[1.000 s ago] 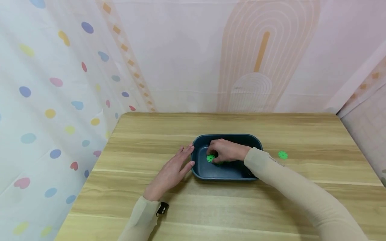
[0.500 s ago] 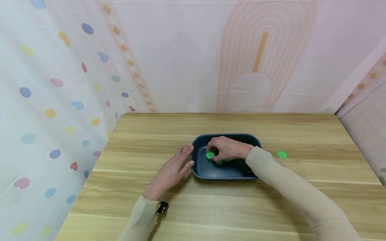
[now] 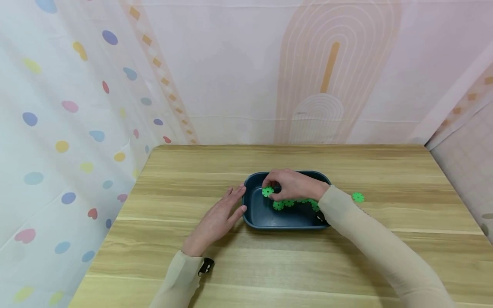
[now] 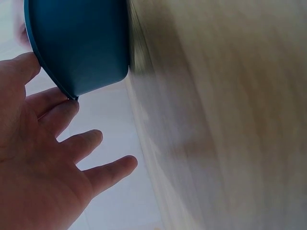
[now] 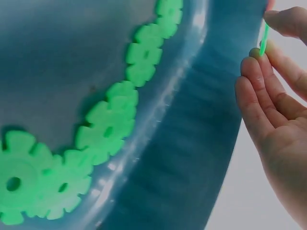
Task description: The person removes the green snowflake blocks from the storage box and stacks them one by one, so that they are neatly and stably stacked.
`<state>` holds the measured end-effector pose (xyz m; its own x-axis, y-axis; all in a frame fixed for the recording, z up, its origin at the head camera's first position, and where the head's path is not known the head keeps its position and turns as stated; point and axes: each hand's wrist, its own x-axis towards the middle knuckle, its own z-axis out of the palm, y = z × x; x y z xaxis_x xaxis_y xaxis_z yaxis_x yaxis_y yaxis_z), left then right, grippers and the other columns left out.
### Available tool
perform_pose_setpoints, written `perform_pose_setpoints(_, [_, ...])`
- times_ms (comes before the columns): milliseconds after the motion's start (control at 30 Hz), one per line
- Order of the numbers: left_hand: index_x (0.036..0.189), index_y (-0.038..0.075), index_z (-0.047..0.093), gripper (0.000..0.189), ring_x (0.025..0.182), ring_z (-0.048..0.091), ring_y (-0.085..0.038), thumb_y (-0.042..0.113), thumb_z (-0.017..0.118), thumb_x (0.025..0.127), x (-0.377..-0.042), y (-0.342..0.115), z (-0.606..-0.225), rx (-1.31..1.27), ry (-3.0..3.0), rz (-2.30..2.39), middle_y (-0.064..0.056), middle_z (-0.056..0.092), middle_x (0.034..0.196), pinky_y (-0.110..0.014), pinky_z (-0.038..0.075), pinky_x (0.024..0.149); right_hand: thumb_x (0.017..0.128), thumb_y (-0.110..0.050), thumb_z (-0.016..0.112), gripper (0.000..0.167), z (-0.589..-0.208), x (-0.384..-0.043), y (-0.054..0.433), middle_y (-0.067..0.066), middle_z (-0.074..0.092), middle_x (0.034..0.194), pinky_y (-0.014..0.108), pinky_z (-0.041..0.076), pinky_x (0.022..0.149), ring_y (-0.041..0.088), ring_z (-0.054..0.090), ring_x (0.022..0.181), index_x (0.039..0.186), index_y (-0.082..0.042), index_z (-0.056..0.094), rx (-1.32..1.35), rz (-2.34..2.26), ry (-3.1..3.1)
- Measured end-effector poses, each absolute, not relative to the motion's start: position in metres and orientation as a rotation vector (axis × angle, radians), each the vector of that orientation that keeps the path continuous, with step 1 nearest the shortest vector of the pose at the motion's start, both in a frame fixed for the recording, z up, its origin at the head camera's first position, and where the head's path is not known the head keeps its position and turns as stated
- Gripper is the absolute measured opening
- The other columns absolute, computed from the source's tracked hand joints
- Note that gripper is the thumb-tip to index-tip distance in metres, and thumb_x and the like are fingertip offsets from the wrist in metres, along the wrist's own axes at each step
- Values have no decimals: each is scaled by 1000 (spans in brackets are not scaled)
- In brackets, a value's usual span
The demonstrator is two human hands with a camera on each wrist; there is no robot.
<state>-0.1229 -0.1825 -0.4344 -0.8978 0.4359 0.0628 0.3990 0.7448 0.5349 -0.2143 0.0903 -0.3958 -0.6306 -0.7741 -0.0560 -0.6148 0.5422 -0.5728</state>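
Note:
My right hand (image 3: 294, 185) pinches a green snowflake disc (image 3: 267, 191) between thumb and fingertips, over the left part of a dark blue tray (image 3: 265, 220). In the right wrist view the held disc (image 5: 264, 39) shows edge-on. Below it, several more green discs (image 5: 109, 125) lie in a curved row on the tray floor, overlapping at their notches. My left hand (image 3: 215, 220) rests with straight, spread fingers at the tray's left end. The left wrist view has its thumb and fingertips (image 4: 67, 106) right at the tray rim.
One loose green disc (image 3: 357, 197) lies on the wooden table (image 3: 269, 265) to the right of the tray. A patterned curtain (image 3: 239, 77) hangs behind the table and along its left side.
My right hand has risen with the disc, away from the tray floor, and more of the row beneath shows. My left hand keeps its place at the tray.

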Motion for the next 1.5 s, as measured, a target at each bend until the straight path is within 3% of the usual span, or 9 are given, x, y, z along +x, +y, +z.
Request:
perform_pose_setpoints(533, [162,11,37,59,154,26,-39,38,50,111,-125,-182,-435,687,2873,856,-8,33,167,-57,30,120,95,-20,73,36,-374,-203,105,1,66,122,39,54,97,19,61,109,128,-9,69,-1135,-886,2559])
perform_pose_setpoints(1500, [162,11,37,59,154,25,-38,39,50,111,-125,-187,-435,685,2878,881,-8,33,167,-58,30,120,93,-20,78,34,-351,-189,149,1,67,122,46,54,99,21,64,112,125,-10,71,-1096,-1081,2698])
